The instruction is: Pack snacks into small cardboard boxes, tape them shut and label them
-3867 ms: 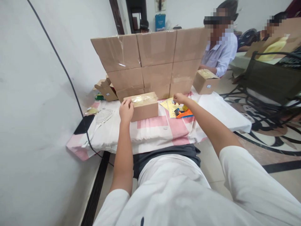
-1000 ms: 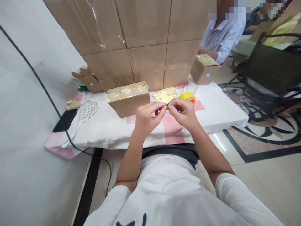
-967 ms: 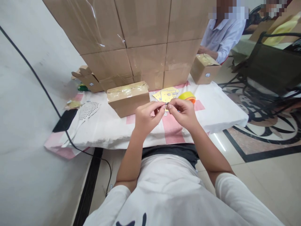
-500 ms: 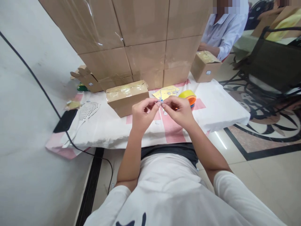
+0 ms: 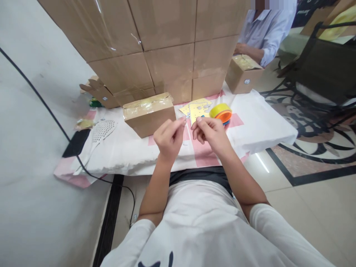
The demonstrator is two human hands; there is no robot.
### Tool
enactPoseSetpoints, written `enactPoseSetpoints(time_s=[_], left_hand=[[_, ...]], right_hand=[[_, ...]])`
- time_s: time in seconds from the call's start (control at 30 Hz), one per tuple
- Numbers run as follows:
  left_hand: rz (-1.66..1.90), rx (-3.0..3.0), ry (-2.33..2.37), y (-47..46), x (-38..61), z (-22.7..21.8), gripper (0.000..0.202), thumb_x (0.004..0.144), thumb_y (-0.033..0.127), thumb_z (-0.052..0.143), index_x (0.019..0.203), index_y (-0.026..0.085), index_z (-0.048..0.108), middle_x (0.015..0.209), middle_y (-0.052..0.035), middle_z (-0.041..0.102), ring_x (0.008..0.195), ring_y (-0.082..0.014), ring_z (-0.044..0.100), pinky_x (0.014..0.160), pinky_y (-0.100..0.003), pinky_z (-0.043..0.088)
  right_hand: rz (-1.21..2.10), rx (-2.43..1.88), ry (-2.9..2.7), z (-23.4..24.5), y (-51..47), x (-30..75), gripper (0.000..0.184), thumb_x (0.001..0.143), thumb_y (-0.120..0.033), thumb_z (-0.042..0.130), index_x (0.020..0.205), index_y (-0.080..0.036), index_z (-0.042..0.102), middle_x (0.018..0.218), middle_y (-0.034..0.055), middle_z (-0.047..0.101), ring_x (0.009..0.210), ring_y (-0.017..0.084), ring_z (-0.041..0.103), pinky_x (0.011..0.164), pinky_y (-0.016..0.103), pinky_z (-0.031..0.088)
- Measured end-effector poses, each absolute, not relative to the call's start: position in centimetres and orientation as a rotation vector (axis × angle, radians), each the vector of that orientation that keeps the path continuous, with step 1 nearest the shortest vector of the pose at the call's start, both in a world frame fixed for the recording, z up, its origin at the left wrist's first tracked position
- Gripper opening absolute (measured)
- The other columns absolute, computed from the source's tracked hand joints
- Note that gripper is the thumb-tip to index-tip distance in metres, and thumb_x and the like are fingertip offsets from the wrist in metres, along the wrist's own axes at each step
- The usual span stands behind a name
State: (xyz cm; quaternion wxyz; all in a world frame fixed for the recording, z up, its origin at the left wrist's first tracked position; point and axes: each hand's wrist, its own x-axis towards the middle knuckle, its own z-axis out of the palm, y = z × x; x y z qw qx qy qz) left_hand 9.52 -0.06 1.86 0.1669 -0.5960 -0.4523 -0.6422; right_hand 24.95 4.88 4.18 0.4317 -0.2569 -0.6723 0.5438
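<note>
My left hand (image 5: 169, 139) is closed in a pinch above the table's front part. Whatever is between its thumb and forefinger is too small to make out. Just to the right, my right hand (image 5: 210, 134) hovers with loosely curled fingers and a gap at the thumb; nothing shows in it. Beyond the fingertips lie yellow sheets (image 5: 198, 106) with dark outlines and pale patches. A yellow tape roll with an orange core (image 5: 221, 111) rests behind my right hand, with something blue under it. Left of the sheets stands a taped carton (image 5: 150, 116).
Stacked cartons (image 5: 169, 61) form a wall at the back. Another carton (image 5: 243, 76) stands right, near a person in a light shirt (image 5: 271, 31). A black phone-like object (image 5: 76, 142), a cable (image 5: 33, 87) and a perforated white piece (image 5: 104, 130) are left on the cloth-covered table (image 5: 130, 152).
My fingertips were together around a small bluish-white piece; now the hands are apart. My right hand has loosened its pinch, and my left stays pinched.
</note>
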Motion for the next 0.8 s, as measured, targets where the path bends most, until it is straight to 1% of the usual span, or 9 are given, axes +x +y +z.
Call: enactPoseSetpoints(time_s=[0.07,0.1,0.17,0.23,0.37,0.47,0.57,0.67,0.8], left_hand=[[-1.560,-1.742,-1.070,-0.2,9.2,1.7,0.012,0.092,0.022,0.073,0.098,0.028,0.081,0.057,0.0023,0.051,0.051,-0.0106,0.044,0.053,-0.027,0.032],[-1.473,-1.776,-0.990,-0.2,9.1,1.7,0.014,0.090,0.019,0.074,0.098,0.029,0.081,0.055,0.0027,0.050,0.050,-0.0109,0.043,0.052,-0.028,0.031],[-1.426,-1.806,-0.886,-0.1,9.0,1.7,0.020,0.087,0.015,0.076,0.100,0.030,0.079,0.055,0.0037,0.051,0.050,-0.0109,0.044,0.052,-0.028,0.030],[-1.540,-1.781,-0.878,0.2,9.2,1.9,0.021,0.087,0.019,0.077,0.105,0.029,0.076,0.057,0.0046,0.052,0.050,-0.0103,0.045,0.052,-0.027,0.032],[-1.922,-1.754,-1.138,0.4,10.4,2.2,0.031,0.090,0.040,0.075,0.117,0.026,0.071,0.065,0.0052,0.058,0.051,-0.0082,0.048,0.051,-0.023,0.037],[-2.158,-1.728,-1.290,0.1,11.3,2.6,0.020,0.093,0.040,0.071,0.107,0.025,0.072,0.067,0.0050,0.059,0.054,-0.0067,0.051,0.051,-0.021,0.038],[-2.331,-1.808,-1.385,-0.2,11.7,3.2,0.016,0.093,0.038,0.072,0.098,0.023,0.072,0.070,0.0031,0.063,0.058,-0.0072,0.056,0.052,-0.020,0.039],[-2.491,-1.921,-1.413,-0.5,11.9,3.9,0.019,0.091,0.040,0.074,0.091,0.022,0.071,0.071,0.0017,0.065,0.058,-0.0078,0.058,0.052,-0.020,0.041],[-2.697,-1.822,-1.440,-0.8,12.0,4.8,0.022,0.091,0.044,0.075,0.088,0.022,0.073,0.062,0.0032,0.060,0.050,-0.0070,0.051,0.048,-0.021,0.040]], right_hand=[[1.558,-0.564,-1.661,4.7,4.9,25.1,0.057,0.094,-0.070,0.056,0.068,-0.020,0.059,0.055,0.0006,0.060,0.038,0.009,0.041,0.036,0.025,0.027],[1.584,-0.526,-1.645,5.0,4.9,25.1,0.055,0.093,-0.069,0.060,0.068,-0.019,0.060,0.055,-0.0001,0.059,0.038,0.008,0.041,0.036,0.024,0.027],[1.507,-0.461,-1.621,5.5,5.0,25.2,0.047,0.088,-0.062,0.072,0.072,-0.019,0.063,0.057,-0.0018,0.059,0.042,0.007,0.044,0.038,0.022,0.031],[1.384,-0.400,-1.624,5.8,4.9,25.2,0.040,0.087,-0.056,0.077,0.078,-0.018,0.067,0.060,-0.0027,0.060,0.046,0.007,0.047,0.043,0.021,0.036],[1.217,-0.294,-1.677,6.0,4.6,25.3,0.030,0.095,-0.049,0.070,0.095,-0.019,0.070,0.068,-0.0025,0.059,0.056,0.008,0.053,0.053,0.021,0.045],[1.093,-0.287,-1.780,5.7,4.2,25.6,0.027,0.100,-0.045,0.064,0.116,-0.023,0.066,0.077,-0.0018,0.057,0.068,0.012,0.058,0.062,0.024,0.050],[0.981,-0.303,-1.862,5.5,4.0,25.9,0.037,0.102,-0.040,0.060,0.136,-0.027,0.054,0.083,-0.0016,0.055,0.073,0.014,0.057,0.066,0.026,0.052],[0.944,-0.313,-1.877,5.3,4.0,25.9,0.038,0.104,-0.040,0.057,0.138,-0.028,0.048,0.085,-0.0013,0.056,0.073,0.015,0.056,0.066,0.027,0.052],[1.005,-0.349,-1.786,5.1,3.7,25.9,0.036,0.101,-0.044,0.062,0.131,-0.028,0.050,0.082,-0.0025,0.059,0.072,0.013,0.059,0.063,0.024,0.049]])
